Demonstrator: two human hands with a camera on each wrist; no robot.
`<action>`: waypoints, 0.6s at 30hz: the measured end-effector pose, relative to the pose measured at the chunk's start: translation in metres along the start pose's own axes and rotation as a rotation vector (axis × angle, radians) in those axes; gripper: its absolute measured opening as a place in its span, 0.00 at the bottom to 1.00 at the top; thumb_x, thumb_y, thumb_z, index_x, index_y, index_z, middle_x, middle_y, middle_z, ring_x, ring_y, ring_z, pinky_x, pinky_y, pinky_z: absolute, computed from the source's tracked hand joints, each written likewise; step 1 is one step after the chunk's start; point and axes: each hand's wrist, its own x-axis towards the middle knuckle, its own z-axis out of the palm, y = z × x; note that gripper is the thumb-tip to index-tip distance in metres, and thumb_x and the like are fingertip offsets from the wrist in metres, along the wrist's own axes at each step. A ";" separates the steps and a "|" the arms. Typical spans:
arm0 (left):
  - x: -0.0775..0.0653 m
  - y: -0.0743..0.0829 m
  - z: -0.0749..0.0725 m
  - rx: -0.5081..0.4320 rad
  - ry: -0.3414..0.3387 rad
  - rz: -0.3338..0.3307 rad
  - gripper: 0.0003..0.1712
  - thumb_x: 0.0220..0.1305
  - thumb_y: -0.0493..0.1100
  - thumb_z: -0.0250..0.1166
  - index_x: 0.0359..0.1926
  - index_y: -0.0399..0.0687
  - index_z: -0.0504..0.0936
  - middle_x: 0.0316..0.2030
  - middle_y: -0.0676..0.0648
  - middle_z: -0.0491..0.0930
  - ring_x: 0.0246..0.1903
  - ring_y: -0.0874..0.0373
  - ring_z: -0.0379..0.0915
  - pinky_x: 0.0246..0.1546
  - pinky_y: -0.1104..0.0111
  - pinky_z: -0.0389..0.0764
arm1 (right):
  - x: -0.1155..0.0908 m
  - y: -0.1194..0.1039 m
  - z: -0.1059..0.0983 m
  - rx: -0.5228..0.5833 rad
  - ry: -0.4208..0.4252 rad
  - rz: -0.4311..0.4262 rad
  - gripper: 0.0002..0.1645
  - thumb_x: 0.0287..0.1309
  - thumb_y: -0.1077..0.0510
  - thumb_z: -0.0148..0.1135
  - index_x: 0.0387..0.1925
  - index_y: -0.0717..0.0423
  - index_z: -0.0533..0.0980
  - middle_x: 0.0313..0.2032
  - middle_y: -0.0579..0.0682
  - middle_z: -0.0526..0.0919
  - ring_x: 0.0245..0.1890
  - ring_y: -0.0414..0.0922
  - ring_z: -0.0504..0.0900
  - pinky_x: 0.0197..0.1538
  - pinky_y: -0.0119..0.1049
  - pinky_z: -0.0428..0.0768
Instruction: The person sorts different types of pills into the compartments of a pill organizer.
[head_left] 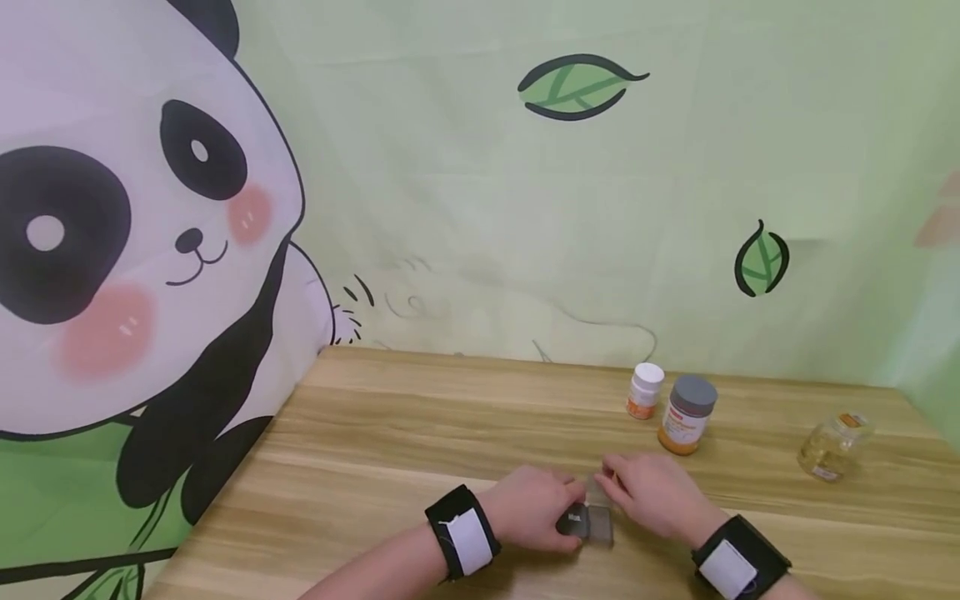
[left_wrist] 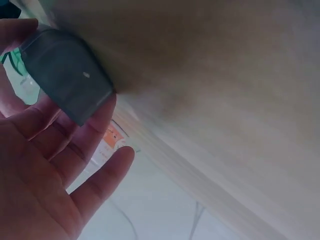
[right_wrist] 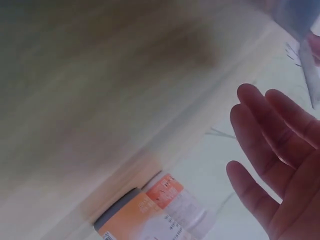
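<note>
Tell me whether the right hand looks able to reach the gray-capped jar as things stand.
Probably yes: the gray-capped jar stands just beyond the right hand, with nothing visible between them. The hand is close to the gray case, though, so it may have to leave that first.

The left hand (head_left: 528, 508) hides part of the dark box (head_left: 576, 529), whose lettering (head_left: 574, 517) is too small to read. In the right wrist view, picture edges cut off the right hand (right_wrist: 298, 172) and the bigger bottle (right_wrist: 139, 218).
</note>
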 end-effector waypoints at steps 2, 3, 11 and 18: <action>-0.002 0.000 0.000 -0.019 0.007 -0.014 0.23 0.53 0.62 0.68 0.41 0.54 0.77 0.28 0.63 0.71 0.22 0.73 0.62 0.19 0.79 0.61 | -0.004 -0.001 -0.004 0.017 0.007 0.031 0.12 0.66 0.46 0.57 0.29 0.46 0.75 0.18 0.34 0.65 0.18 0.32 0.63 0.22 0.31 0.63; -0.003 -0.001 -0.001 -0.037 0.011 -0.023 0.25 0.54 0.64 0.68 0.44 0.53 0.77 0.29 0.62 0.72 0.22 0.72 0.63 0.19 0.79 0.62 | -0.006 -0.002 -0.007 0.032 0.009 0.051 0.12 0.66 0.45 0.57 0.31 0.46 0.76 0.19 0.34 0.66 0.18 0.31 0.63 0.22 0.31 0.64; -0.017 -0.018 -0.015 -0.351 0.102 -0.147 0.29 0.63 0.64 0.61 0.55 0.49 0.77 0.43 0.53 0.82 0.38 0.66 0.77 0.34 0.75 0.74 | -0.026 0.014 -0.028 0.093 0.252 0.186 0.09 0.61 0.52 0.65 0.37 0.52 0.78 0.32 0.44 0.80 0.29 0.41 0.78 0.28 0.37 0.74; -0.023 -0.030 -0.023 -0.437 0.216 -0.175 0.21 0.66 0.55 0.62 0.53 0.48 0.78 0.47 0.51 0.81 0.42 0.66 0.75 0.41 0.75 0.73 | -0.038 0.050 -0.037 0.250 0.570 0.348 0.16 0.63 0.62 0.61 0.49 0.67 0.72 0.44 0.64 0.76 0.41 0.57 0.76 0.36 0.43 0.71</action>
